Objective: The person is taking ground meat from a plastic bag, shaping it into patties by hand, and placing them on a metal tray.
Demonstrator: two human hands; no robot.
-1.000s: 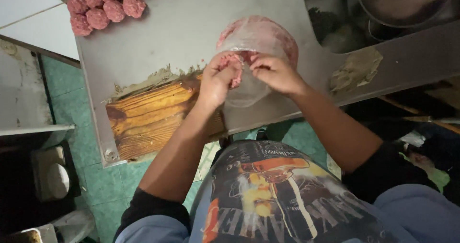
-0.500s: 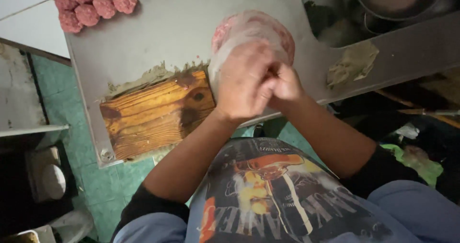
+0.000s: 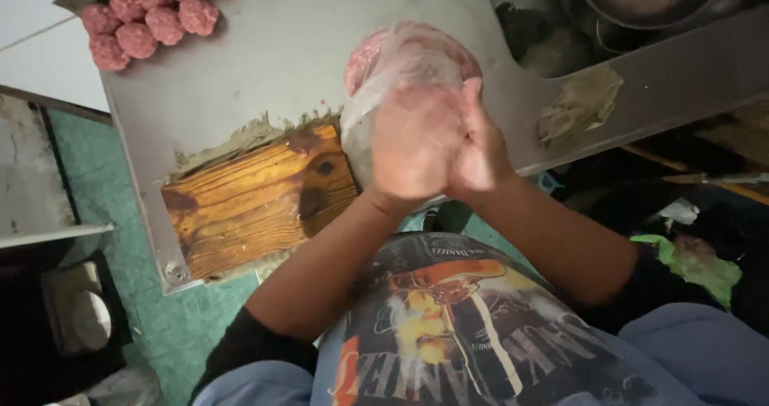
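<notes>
I saw my left hand (image 3: pixel 416 146) pressed over my right hand (image 3: pixel 481 154), palms together; whether they enclosed meat I couldn't tell. The meat bag (image 3: pixel 404 62) lay at twelve o'clock, touching them; meatballs (image 3: pixel 148 14) sat at ten.

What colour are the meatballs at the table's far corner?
Pinkish red, raw-looking; the meatballs show best in the head view.

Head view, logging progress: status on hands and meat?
Left hand and right hand pressed together, blurred. Bag of minced meat just beyond. Meatballs far left, clear.
</notes>
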